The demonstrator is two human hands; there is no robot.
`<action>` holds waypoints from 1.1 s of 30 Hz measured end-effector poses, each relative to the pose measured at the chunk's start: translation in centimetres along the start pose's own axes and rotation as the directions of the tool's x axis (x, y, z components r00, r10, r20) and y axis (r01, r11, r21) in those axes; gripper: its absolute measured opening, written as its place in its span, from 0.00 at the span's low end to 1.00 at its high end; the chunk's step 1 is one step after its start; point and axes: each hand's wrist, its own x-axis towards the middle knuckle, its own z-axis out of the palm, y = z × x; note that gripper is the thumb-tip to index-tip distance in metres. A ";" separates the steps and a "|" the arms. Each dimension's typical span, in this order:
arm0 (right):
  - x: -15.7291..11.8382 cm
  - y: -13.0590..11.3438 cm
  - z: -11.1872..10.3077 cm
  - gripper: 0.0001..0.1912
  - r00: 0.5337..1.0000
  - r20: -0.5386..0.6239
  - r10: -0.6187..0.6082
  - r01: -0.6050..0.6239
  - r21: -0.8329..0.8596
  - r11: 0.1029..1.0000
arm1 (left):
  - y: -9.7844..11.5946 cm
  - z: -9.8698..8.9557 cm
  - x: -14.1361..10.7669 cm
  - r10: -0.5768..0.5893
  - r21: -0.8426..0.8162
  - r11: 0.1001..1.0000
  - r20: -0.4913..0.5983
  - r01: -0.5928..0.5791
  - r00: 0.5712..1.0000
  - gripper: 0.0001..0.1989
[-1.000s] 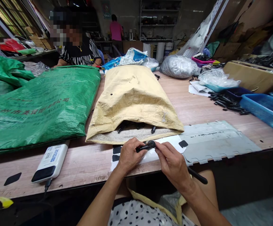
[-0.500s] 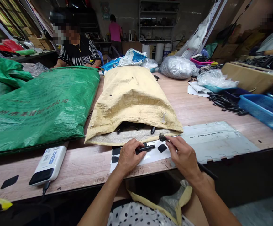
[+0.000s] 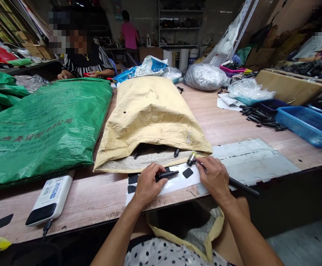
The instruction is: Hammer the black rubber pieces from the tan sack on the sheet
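My left hand (image 3: 149, 183) is closed round a black tube-like part (image 3: 169, 174), whose narrower end points right. It is just above a white sheet (image 3: 174, 184) bearing black rounded patches. My right hand (image 3: 214, 176) grips a small hammer (image 3: 191, 159) with a shiny metal head and a yellowish face. Its black handle (image 3: 244, 187) runs under the palm and sticks out past the wrist. One black patch (image 3: 187, 173) lies on the sheet between my hands. Behind them, the beige woven sack (image 3: 152, 118) lies with its mouth towards me, and black parts (image 3: 176, 152) show inside.
A green sack (image 3: 47, 129) fills the left side, with a white power bank (image 3: 50, 199) and its cable before it. To the right are a grey plastic sheet (image 3: 255, 159), a blue tray (image 3: 307, 123) and loose black parts (image 3: 263, 118). Co-workers are beyond.
My right hand has turned the hammer, so its metal head now shows from the side and the handle sticks out further right. The camera view has shifted slightly.
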 end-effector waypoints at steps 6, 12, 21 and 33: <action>0.0 -0.2 -0.1 0.11 1.000 0.020 0.020 -0.020 -0.030 0.999 | 0.1 -0.1 0.0 0.008 0.024 1.000 0.022 -0.008 1.000 0.08; -0.1 -0.4 -0.2 0.11 1.000 0.016 0.018 -0.018 -0.028 0.999 | 0.2 -0.2 -0.1 0.008 0.048 0.999 0.025 -0.009 1.000 0.07; -0.1 -0.4 -0.2 0.11 1.000 0.015 0.011 -0.011 -0.024 1.000 | 0.0 0.0 0.0 0.008 0.071 0.997 0.016 -0.009 1.000 0.07; 0.0 -0.4 -0.4 0.11 0.999 0.038 0.023 -0.022 -0.026 0.999 | 5.8 1.7 -6.5 0.226 -0.147 0.974 0.554 -0.172 0.801 0.09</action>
